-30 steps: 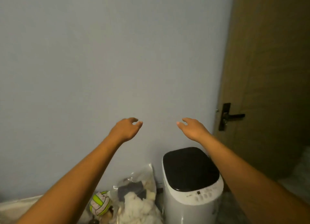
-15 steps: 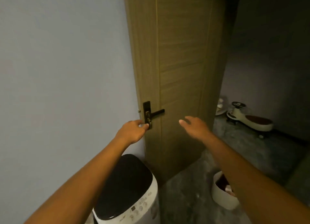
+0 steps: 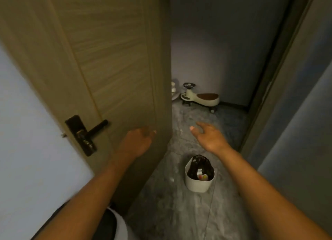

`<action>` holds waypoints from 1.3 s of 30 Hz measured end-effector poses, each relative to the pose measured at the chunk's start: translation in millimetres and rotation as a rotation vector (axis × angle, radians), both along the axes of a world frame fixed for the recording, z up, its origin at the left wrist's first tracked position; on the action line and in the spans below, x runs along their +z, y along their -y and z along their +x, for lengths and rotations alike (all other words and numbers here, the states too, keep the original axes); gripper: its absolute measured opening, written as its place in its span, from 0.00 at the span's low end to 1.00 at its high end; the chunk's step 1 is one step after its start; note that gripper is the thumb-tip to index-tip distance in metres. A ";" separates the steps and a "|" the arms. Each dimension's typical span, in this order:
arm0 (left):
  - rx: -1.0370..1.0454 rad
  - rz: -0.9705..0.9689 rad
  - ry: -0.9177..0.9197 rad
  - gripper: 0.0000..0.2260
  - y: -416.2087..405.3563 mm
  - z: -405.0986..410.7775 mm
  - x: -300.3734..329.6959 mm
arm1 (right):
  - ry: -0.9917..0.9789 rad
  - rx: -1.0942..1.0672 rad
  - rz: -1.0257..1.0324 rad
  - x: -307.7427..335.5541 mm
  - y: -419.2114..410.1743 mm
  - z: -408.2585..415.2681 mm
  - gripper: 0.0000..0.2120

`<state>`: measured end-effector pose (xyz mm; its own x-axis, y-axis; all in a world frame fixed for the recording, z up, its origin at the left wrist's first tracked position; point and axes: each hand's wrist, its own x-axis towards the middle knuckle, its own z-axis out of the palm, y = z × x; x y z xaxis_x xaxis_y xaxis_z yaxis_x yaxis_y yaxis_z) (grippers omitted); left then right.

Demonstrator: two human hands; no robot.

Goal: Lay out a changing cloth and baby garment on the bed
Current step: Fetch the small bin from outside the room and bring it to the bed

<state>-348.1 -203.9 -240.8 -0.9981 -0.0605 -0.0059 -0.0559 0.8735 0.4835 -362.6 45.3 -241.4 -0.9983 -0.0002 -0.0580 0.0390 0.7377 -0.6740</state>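
dim doorway, wooden door point(image 3: 111, 59) ajar; left hand point(image 3: 138, 142), right hand point(image 3: 210, 137) spread, empty.

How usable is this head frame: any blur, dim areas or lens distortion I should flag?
Head view: dim overall, the hallway beyond the door darkest; motion blur smears the left hand and the door grain, while the right hand is a bit sharper; wide-angle bending tilts the door and frame; bin and ride-on toy are soft but recognisable.
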 end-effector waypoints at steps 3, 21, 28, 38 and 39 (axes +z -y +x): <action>-0.080 -0.021 0.061 0.20 -30.0 -46.6 -25.4 | 0.028 -0.085 -0.012 -26.5 -30.8 -26.1 0.30; -0.173 0.075 0.415 0.19 -170.2 -367.7 -297.2 | 0.348 -0.235 -0.037 -302.0 -191.0 -294.6 0.28; -0.246 -0.076 0.491 0.26 -182.2 -430.4 -522.6 | 0.549 -0.329 -0.026 -522.7 -213.1 -323.7 0.29; -0.326 0.035 0.624 0.37 -172.4 -413.1 -761.5 | 0.533 -0.385 -0.152 -750.5 -208.7 -296.0 0.42; -0.317 0.084 0.606 0.37 -173.3 -410.2 -772.8 | 0.501 -0.392 -0.199 -760.1 -209.1 -295.2 0.41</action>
